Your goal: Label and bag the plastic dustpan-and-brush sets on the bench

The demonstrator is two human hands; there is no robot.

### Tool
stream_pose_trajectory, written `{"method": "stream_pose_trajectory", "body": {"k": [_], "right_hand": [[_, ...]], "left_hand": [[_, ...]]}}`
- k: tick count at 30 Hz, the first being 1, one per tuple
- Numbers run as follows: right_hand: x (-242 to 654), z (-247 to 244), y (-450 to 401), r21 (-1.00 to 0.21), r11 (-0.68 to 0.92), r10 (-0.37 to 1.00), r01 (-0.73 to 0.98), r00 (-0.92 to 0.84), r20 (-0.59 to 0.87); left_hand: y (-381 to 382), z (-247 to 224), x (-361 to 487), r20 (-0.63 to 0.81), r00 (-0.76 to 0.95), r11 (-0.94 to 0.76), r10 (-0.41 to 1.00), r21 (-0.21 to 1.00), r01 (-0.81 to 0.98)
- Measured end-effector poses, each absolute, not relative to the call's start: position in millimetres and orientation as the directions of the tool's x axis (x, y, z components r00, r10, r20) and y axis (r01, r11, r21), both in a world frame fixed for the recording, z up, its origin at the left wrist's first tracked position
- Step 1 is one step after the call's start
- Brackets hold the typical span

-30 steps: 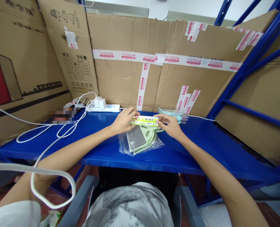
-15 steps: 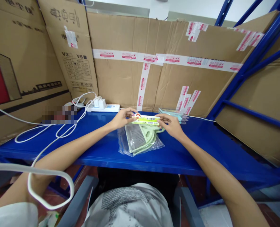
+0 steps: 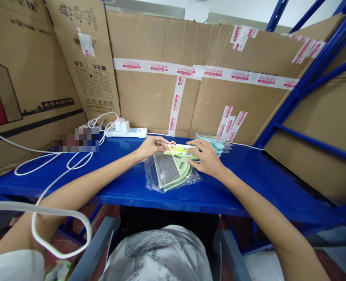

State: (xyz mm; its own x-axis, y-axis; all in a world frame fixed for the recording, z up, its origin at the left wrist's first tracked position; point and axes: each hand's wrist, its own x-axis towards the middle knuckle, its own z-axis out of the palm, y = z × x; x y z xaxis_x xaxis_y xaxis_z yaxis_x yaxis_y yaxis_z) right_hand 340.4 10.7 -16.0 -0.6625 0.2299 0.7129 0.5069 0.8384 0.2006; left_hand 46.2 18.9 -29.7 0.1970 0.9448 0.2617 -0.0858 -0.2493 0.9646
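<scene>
A light green dustpan and brush set point(image 3: 168, 171) lies flat in a clear plastic bag on the blue tabletop, in front of me. A yellow and white header card point(image 3: 177, 149) runs along the bag's far edge. My left hand point(image 3: 151, 148) pinches the left end of this card between thumb and fingers. Over its right end lies my right hand point(image 3: 204, 156), fingers spread apart across the card and the thumb lower down by the green handle. That hand partly covers the card's print and the handle.
Bagged light blue items point(image 3: 216, 145) lie just behind my right hand. A white power strip point(image 3: 126, 132) with plugs and looped white cables point(image 3: 70, 168) sits at the left. Cardboard panels point(image 3: 149, 93) wall the back and sides; a blue metal frame point(image 3: 301, 82) rises at right.
My right hand has slid left and inward over the card, its fingers now spread where they pinched the card's right corner. The left hand keeps its pinch, and the bag lies almost unmoved.
</scene>
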Motion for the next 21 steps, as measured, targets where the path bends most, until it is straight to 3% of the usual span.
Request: {"method": "stream_pose_trajectory", "body": {"k": [2, 6, 11, 15, 18, 21], "right_hand": [[338, -17, 8, 0.293, 0.814, 0.197, 0.501, -0.714, 0.672], [336, -20, 6, 0.358, 0.786, 0.171, 0.504, -0.733, 0.658], [334, -12, 4, 0.384, 0.764, 0.170, 0.519, -0.736, 0.656], [352, 1, -13, 0.306, 0.752, 0.155, 0.583, -0.609, 0.778], [388, -2, -43, 0.157, 0.641, 0.299, 0.751, -0.433, 0.850], [428, -15, -76, 0.081, 0.329, 0.569, 0.941, -0.266, 0.778]], "left_hand": [[15, -30, 49, 0.257, 0.224, -0.243, 0.940, 0.966, -0.090], [10, -30, 54, 0.238, 0.253, -0.215, 0.938, 0.970, -0.113], [10, -27, 54, 0.246, 0.265, -0.212, 0.932, 0.965, -0.151], [15, -23, 48, 0.288, 0.207, -0.255, 0.935, 0.952, -0.171], [22, -25, 43, 0.267, 0.146, -0.251, 0.952, 0.960, -0.121], [27, -30, 41, 0.225, 0.121, -0.216, 0.967, 0.973, -0.087]]}}
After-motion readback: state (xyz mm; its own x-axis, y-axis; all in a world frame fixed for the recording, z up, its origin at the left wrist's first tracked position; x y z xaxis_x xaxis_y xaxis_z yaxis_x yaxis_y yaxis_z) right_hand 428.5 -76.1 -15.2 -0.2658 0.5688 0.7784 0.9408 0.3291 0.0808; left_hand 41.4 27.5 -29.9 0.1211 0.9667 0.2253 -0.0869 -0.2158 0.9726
